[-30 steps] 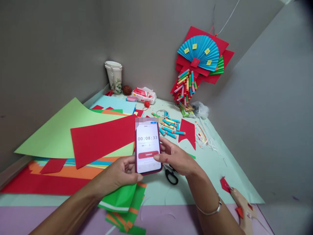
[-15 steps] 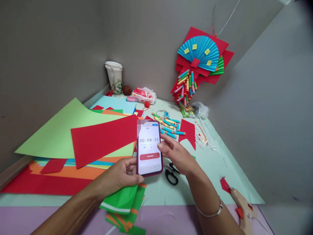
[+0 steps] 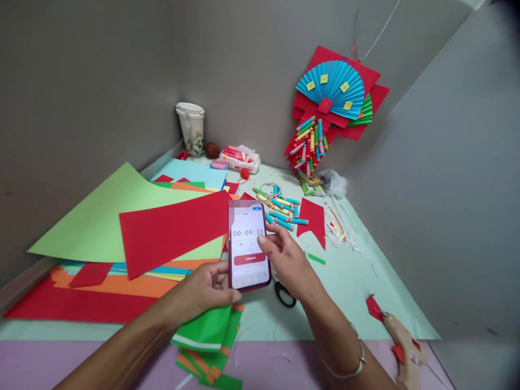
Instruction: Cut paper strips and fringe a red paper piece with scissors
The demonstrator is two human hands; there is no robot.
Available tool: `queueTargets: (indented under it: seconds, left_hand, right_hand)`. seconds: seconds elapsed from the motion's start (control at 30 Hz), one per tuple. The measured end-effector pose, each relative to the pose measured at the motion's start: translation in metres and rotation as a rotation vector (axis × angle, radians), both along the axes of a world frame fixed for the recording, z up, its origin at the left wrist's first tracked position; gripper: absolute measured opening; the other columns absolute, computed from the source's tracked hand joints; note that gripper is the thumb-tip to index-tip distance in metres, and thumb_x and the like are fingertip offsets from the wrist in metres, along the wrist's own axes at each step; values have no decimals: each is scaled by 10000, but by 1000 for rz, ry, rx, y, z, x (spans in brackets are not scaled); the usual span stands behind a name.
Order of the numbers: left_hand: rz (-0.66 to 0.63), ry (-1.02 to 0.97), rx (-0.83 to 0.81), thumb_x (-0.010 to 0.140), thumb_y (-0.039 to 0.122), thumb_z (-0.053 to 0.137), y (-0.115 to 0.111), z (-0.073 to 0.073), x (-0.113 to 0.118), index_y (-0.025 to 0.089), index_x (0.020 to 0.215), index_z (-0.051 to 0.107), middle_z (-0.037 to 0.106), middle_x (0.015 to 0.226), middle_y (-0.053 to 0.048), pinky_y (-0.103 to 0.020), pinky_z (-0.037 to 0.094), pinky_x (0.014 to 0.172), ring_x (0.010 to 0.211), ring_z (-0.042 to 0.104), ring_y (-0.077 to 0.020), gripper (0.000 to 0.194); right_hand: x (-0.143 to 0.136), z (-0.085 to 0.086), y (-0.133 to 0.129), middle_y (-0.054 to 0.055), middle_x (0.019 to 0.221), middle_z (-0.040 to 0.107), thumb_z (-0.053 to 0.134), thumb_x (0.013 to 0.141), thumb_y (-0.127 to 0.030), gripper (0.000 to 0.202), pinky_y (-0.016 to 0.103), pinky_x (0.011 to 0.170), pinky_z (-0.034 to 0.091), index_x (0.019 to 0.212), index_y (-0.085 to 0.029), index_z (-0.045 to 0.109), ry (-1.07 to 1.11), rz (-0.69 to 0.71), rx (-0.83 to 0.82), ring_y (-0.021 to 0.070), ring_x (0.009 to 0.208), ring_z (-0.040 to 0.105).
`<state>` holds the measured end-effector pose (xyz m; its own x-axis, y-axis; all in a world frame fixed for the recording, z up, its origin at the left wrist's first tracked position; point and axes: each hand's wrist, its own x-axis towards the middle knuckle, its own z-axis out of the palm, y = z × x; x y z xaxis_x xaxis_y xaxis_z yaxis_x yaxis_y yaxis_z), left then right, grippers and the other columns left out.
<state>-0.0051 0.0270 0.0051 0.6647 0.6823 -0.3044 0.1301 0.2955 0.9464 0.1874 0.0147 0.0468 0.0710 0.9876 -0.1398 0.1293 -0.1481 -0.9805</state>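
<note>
Since a second ago, the right thumb has moved up from the red on-screen button to beside the digits, and the readout has gone from 00:08:33 to 00:09:33. The phone [image 3: 248, 273] is upright above the table, its lower left corner gripped by the left hand [image 3: 205, 287]. Fingers of the right hand [image 3: 291, 262] are at its right edge, thumb over the screen; whether they grip it too, I cannot tell.

Phone and right hand partly cover the black-handled scissors [image 3: 285, 297]. A red paper sheet [image 3: 174, 233] reaches the phone's left edge, over a light green sheet [image 3: 89, 225]. Folded green paper [image 3: 207, 327] lies below the left hand; paper rolls [image 3: 283, 218] are scattered beyond the phone. A glue gun [image 3: 404, 341] lies at right.

Farther back are a tissue pack [image 3: 239, 158] and a white cup [image 3: 190, 130]. The pack's print and the button's text are too small to read.
</note>
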Motion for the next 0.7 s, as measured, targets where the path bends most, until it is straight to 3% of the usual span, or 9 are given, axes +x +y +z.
queueTargets:
  seconds: [0.23,0.43,0.7]
  left_hand:
    - [-14,-42,-25,694,323,751,0,-2,0,171,1172,664,753,957,-60,-356,488,851,924,674,-244,509]
    - [-18,-8,-33,683,308,755,1,-7,-1,175,1206,645,755,987,-55,-303,473,752,867,671,-216,551]
    - [-16,-13,-27,678,327,748,0,-3,0,183,1149,669,749,963,-45,-303,466,764,876,666,-219,499]
  right_hand:
    - [8,-1,0,71,1152,679,569,911,-505,371,384,860,522,1180,-251,551,30,23,1,244,1045,661]
    - [12,-5,3,63,1210,674,542,905,-572,395,417,846,529,1178,-289,586,108,21,-48,269,1050,658]
    - [15,-7,10,90,1152,687,523,902,-603,415,426,805,551,1107,-255,618,225,60,-63,284,1032,669]
